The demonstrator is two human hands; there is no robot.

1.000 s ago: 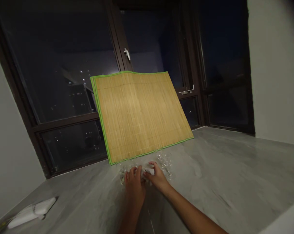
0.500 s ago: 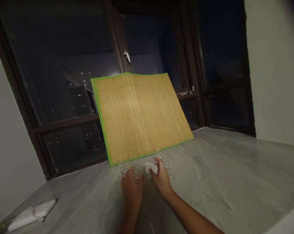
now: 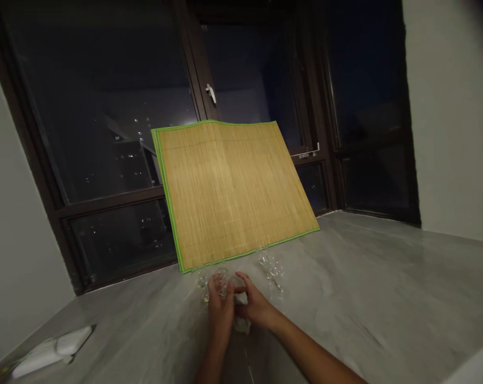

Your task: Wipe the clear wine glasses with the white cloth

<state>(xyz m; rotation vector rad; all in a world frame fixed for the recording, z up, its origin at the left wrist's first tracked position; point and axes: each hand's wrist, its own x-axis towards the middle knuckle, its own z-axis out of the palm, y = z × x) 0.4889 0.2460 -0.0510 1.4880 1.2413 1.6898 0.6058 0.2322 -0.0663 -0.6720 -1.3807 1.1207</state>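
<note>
My left hand [image 3: 220, 310] is closed round a small clear glass [image 3: 221, 279] just above the grey counter [image 3: 365, 288]. My right hand [image 3: 254, 306] is curled beside it, its fingers against the glass, with a crumpled white cloth [image 3: 241, 323] under its palm. Other small clear stemmed glasses [image 3: 272, 265] stand on the counter to the right, and one more [image 3: 202, 278] to the left of my hands. A bamboo mat with a green border [image 3: 231, 189] leans against the dark window behind them.
A white folded object [image 3: 53, 349] lies at the counter's near left edge. The dark window frame with a white handle [image 3: 211, 93] runs along the back. White walls close the left and right sides.
My hands have drawn together again and come slightly nearer. The cloth that was pinched in my right fingers above the counter now sits lower, under the right palm. The glass is now raised in my left fingers.
</note>
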